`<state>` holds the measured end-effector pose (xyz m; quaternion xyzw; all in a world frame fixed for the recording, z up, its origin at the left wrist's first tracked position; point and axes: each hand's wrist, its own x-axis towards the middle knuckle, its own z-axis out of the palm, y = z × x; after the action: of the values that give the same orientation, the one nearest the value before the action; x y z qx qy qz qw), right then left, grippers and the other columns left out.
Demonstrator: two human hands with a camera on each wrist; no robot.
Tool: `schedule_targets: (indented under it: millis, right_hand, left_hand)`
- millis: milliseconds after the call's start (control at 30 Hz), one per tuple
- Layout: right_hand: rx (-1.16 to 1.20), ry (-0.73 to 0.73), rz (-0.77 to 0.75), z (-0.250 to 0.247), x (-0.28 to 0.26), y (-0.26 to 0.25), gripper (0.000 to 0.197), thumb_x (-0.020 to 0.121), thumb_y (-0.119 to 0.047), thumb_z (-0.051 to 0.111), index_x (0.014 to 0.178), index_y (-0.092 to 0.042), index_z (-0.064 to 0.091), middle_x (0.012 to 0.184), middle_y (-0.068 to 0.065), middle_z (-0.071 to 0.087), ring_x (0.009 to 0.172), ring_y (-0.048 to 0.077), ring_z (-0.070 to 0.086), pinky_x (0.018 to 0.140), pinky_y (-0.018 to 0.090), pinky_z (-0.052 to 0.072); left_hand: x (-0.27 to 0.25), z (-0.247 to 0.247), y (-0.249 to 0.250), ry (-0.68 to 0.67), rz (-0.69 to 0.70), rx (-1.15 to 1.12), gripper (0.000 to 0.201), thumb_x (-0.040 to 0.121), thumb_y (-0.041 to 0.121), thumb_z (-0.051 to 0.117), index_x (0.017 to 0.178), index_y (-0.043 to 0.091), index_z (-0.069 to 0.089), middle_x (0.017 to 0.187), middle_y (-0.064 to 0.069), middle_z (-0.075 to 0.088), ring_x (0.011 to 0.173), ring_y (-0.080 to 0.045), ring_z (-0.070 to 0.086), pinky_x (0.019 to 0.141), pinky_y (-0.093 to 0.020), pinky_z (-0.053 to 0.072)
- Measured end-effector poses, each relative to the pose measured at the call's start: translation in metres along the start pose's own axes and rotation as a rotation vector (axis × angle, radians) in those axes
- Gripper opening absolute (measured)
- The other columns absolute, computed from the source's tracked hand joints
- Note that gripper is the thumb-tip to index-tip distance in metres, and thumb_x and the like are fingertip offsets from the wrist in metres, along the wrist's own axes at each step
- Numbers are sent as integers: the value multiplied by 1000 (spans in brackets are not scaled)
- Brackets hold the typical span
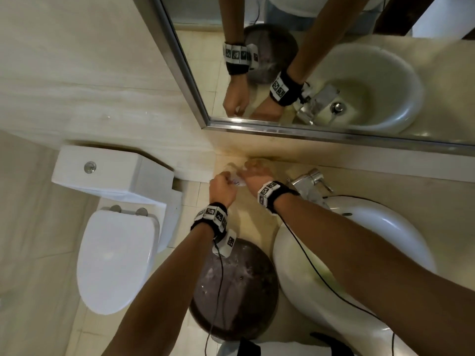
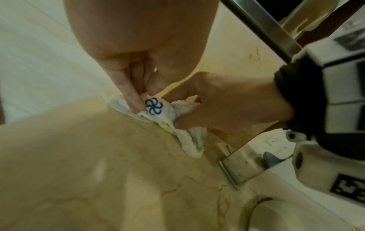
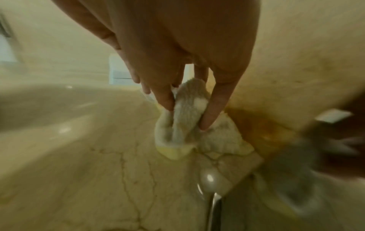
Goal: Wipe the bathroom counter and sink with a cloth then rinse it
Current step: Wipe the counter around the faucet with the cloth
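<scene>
A small white terry cloth (image 2: 156, 115) with a blue mark lies bunched on the beige marble counter (image 1: 246, 222), at the back corner under the mirror. My left hand (image 1: 226, 179) pinches its left end between thumb and fingers (image 2: 132, 100). My right hand (image 1: 257, 173) pinches the other part, the cloth (image 3: 217, 140) bulging between its thumb and fingertips (image 3: 213, 109). In the head view the cloth (image 1: 237, 181) shows only as a white scrap between the two hands. The white sink (image 1: 385, 240) is to the right, and the chrome faucet (image 1: 311, 181) stands just right of my right wrist.
A dark round dish (image 1: 236, 289) sits on the counter under my left forearm. The mirror (image 1: 334, 60) hangs over the back wall. A white toilet (image 1: 115, 253) stands left of the counter edge. Brown stains mark the wall corner (image 3: 262, 125).
</scene>
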<state>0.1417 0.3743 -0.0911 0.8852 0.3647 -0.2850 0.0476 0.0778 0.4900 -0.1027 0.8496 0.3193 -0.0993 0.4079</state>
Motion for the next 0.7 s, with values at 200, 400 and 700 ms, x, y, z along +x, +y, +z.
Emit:
schedule_targets:
  millis: [200,400,700]
  right_hand:
    - [193,92,275,-28,-10,26,35,102,-16,43,131,-1,55,130,21,59,115,39,60,95,43,53]
    - [527,274,319,-63,-53,61,16,86,-38,68,88,-23,75,90,5,71,84,28,68,74,34,56]
    - [977,448,336,-26,-154,168,42,81,-15,79,122,-10,71,111,2,73,96,10,65,87,25,51]
  left_hand:
    - [12,31,34,-186,75,-84,47,83,5,60,130,7,63,125,-15,67,117,-28,62,100,-39,51]
    - [-14,23,84,70,187,-260,33,90,5,55,122,8,65,118,-6,68,107,-18,61,93,-26,48]
    - [-64,47,123,-149,356,-96,29,95,38,61,114,17,62,101,9,64,85,-8,63,73,-17,50]
